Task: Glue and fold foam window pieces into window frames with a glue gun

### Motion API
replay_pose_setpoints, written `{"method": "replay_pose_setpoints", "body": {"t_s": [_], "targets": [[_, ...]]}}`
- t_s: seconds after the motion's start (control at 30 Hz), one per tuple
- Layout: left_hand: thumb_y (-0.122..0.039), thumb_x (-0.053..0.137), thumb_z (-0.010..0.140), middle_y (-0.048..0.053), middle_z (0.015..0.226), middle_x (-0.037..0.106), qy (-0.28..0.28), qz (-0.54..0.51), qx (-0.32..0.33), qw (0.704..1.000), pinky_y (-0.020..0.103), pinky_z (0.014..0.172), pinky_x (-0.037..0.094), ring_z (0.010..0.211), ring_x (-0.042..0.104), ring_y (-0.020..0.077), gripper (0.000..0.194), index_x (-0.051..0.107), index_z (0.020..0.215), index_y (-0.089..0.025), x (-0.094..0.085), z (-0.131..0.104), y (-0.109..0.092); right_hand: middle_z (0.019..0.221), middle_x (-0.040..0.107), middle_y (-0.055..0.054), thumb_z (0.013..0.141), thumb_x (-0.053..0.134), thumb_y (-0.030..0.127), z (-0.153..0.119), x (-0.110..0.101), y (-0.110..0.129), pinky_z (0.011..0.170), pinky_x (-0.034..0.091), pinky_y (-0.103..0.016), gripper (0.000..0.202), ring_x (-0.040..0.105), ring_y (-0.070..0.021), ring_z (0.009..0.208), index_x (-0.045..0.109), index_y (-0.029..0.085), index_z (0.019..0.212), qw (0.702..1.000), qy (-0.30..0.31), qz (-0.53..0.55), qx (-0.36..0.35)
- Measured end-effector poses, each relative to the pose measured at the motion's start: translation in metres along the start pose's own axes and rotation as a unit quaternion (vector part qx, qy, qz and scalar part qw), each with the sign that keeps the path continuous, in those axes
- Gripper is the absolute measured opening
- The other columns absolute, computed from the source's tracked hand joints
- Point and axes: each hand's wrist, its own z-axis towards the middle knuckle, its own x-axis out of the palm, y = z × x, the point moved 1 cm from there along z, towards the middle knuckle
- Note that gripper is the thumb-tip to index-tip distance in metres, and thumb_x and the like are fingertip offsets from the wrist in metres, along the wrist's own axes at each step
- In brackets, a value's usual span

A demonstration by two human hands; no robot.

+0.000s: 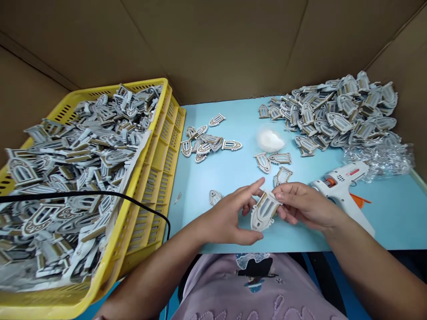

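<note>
My right hand [303,203] pinches a small white arched window-shaped ornament [265,211] by its flat end, above the front of the table. Around its left side is my left hand [233,213], thumb and fingers apart, not gripping it; whether a fingertip touches it I cannot tell. One similar ornament [215,197] lies just beyond my left hand, partly covered by it. Past my fingers lie a few more ornaments [263,163] and a white fluffy wad [270,138]. To the right of my right hand, a white hot glue gun [347,186] lies on its side.
A yellow crate [160,146] heaped with ornaments stands at left, with a black cable [133,196] across it. Another heap [336,113] fills the back right, beside crumpled clear plastic [383,160]. A small group of ornaments [208,144] lies at back left. Cardboard walls [233,49] enclose the blue table [227,173].
</note>
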Motion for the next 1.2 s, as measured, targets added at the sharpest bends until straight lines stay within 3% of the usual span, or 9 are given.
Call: {"method": "replay_pose_setpoints", "body": {"t_s": [0.13, 0.3, 0.47, 0.57, 0.67, 0.77, 0.87, 1.0, 1.2], "targets": [[-0.041, 0.089, 0.065, 0.008, 0.131, 0.059, -0.106, -0.238, 0.090, 0.961, 0.037, 0.103, 0.044, 0.120, 0.056, 0.0268, 0.094, 0.045, 0.148, -0.033, 0.002, 0.004, 0.006, 0.077, 0.068, 0.000, 0.095, 0.061, 0.046, -0.009, 0.037, 0.009, 0.051, 0.042, -0.018, 0.029, 0.053, -0.0039, 0.050, 0.061, 0.018, 0.093, 0.986, -0.049, 0.135, -0.079], [-0.045, 0.085, 0.070, 0.005, 0.108, 0.067, -0.111, -0.343, 0.112, 0.926, 0.032, 0.084, 0.051, 0.087, 0.065, 0.0175, 0.069, 0.062, 0.134, -0.032, 0.007, 0.007, 0.000, 0.084, 0.070, -0.001, 0.100, 0.054, 0.040, -0.015, 0.081, 0.007, 0.056, 0.043, -0.017, 0.023, 0.059, -0.0033, 0.054, 0.064, 0.020, 0.101, 0.969, 0.019, 0.226, -0.098], [-0.058, 0.082, 0.068, 0.006, 0.101, 0.064, -0.056, -0.408, 0.092, 0.907, 0.029, 0.076, 0.050, 0.081, 0.061, 0.0165, 0.063, 0.069, 0.120, -0.025, 0.002, 0.005, 0.000, 0.077, 0.064, 0.000, 0.100, 0.052, 0.043, -0.023, 0.079, 0.004, 0.060, 0.043, -0.024, 0.023, 0.057, -0.0101, 0.063, 0.065, 0.024, 0.096, 0.991, -0.024, 0.011, -0.131], [-0.063, 0.081, 0.065, 0.010, 0.114, 0.058, -0.037, -0.423, 0.082, 0.902, 0.028, 0.076, 0.049, 0.089, 0.058, 0.0185, 0.060, 0.073, 0.109, -0.023, -0.001, 0.003, -0.002, 0.073, 0.053, -0.001, 0.097, 0.057, 0.037, -0.027, 0.068, 0.008, 0.063, 0.041, -0.027, 0.019, 0.051, -0.0140, 0.070, 0.063, 0.025, 0.083, 0.951, -0.156, -0.125, -0.235], [-0.066, 0.080, 0.064, 0.013, 0.130, 0.052, -0.028, -0.428, 0.063, 0.901, 0.029, 0.078, 0.049, 0.091, 0.057, 0.0191, 0.060, 0.075, 0.102, -0.020, -0.003, 0.000, -0.004, 0.102, 0.055, -0.002, 0.095, 0.060, 0.031, -0.026, 0.067, 0.011, 0.071, 0.045, -0.032, 0.003, 0.054, -0.0146, 0.075, 0.061, 0.031, 0.098, 0.919, -0.213, -0.106, -0.315], [-0.063, 0.080, 0.066, 0.012, 0.129, 0.054, -0.004, -0.435, 0.056, 0.899, 0.028, 0.077, 0.051, 0.090, 0.059, 0.0182, 0.057, 0.074, 0.104, -0.021, -0.004, -0.004, -0.004, 0.140, 0.043, -0.002, 0.093, 0.063, 0.030, -0.022, 0.074, 0.009, 0.077, 0.050, -0.038, 0.030, 0.057, -0.0124, 0.073, 0.054, 0.039, 0.120, 0.932, -0.181, -0.100, -0.297], [-0.060, 0.082, 0.065, 0.011, 0.122, 0.058, -0.013, -0.444, 0.055, 0.894, 0.031, 0.076, 0.054, 0.091, 0.063, 0.0210, 0.064, 0.069, 0.116, -0.024, -0.004, -0.005, -0.003, 0.156, 0.032, -0.003, 0.093, 0.063, 0.030, -0.019, 0.082, 0.005, 0.082, 0.054, -0.040, 0.050, 0.061, -0.0148, 0.082, 0.045, 0.042, 0.138, 0.947, -0.147, -0.092, -0.269], [-0.061, 0.081, 0.066, 0.010, 0.127, 0.056, -0.054, -0.439, 0.053, 0.895, 0.028, 0.070, 0.055, 0.085, 0.063, 0.0180, 0.061, 0.071, 0.112, -0.022, -0.003, -0.004, 0.000, 0.161, 0.026, -0.001, 0.094, 0.061, 0.026, -0.016, 0.088, -0.001, 0.088, 0.054, -0.042, 0.060, 0.061, -0.0153, 0.087, 0.037, 0.045, 0.146, 0.945, -0.139, -0.071, -0.286], [-0.065, 0.079, 0.065, 0.011, 0.127, 0.057, -0.038, -0.452, 0.042, 0.890, 0.024, 0.047, 0.049, 0.065, 0.062, 0.0120, 0.067, 0.070, 0.114, -0.021, 0.000, -0.006, 0.003, 0.151, 0.040, -0.004, 0.095, 0.059, 0.021, 0.000, 0.095, -0.013, 0.075, 0.058, -0.035, 0.052, 0.064, -0.0119, 0.080, 0.043, 0.044, 0.139, 0.969, -0.068, 0.029, -0.234]]}}
